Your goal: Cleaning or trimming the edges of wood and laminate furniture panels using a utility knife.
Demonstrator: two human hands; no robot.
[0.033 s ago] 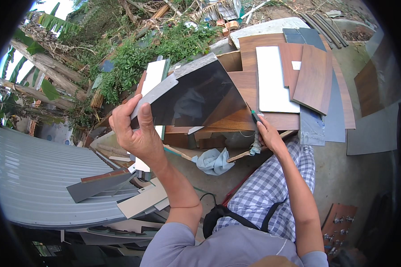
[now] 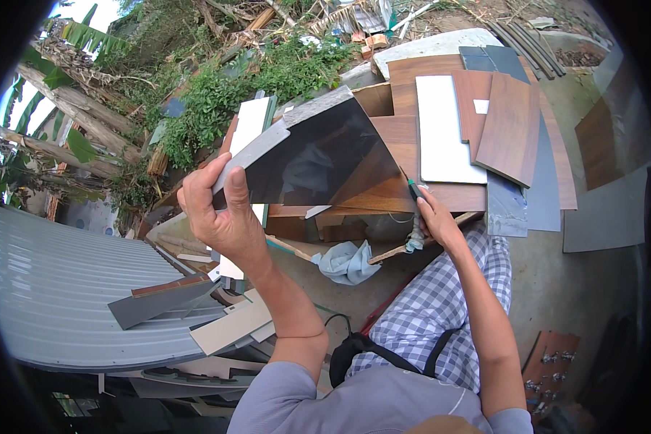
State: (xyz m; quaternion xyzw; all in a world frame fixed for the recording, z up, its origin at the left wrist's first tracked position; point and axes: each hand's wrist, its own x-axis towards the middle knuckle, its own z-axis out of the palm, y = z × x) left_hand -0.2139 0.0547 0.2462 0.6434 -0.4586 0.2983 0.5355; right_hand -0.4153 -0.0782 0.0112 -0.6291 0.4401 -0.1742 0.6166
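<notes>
A glossy black panel (image 2: 311, 155) is tilted up in front of me, its dark face mirroring brown wood grain and a pale cloth. My left hand (image 2: 220, 206) grips its left end, thumb on the near side and fingers behind. A grey strip (image 2: 257, 153) runs along the panel's upper edge from that hand. In my right hand (image 2: 437, 217) is a slim tool (image 2: 413, 189) with a green and black handle, held closed between the fingers. Its thin tip meets or lies very near the panel's right corner; its exact kind is too small to make out.
Brown wood-grain boards (image 2: 510, 130), a white board (image 2: 441, 130) and grey boards lie stacked at the right. A pale blue cloth (image 2: 345, 262) hangs below the panel. Offcuts (image 2: 231, 325) sit by the corrugated metal sheet (image 2: 72, 289) at left. A board with metal fittings (image 2: 553, 362) lies lower right.
</notes>
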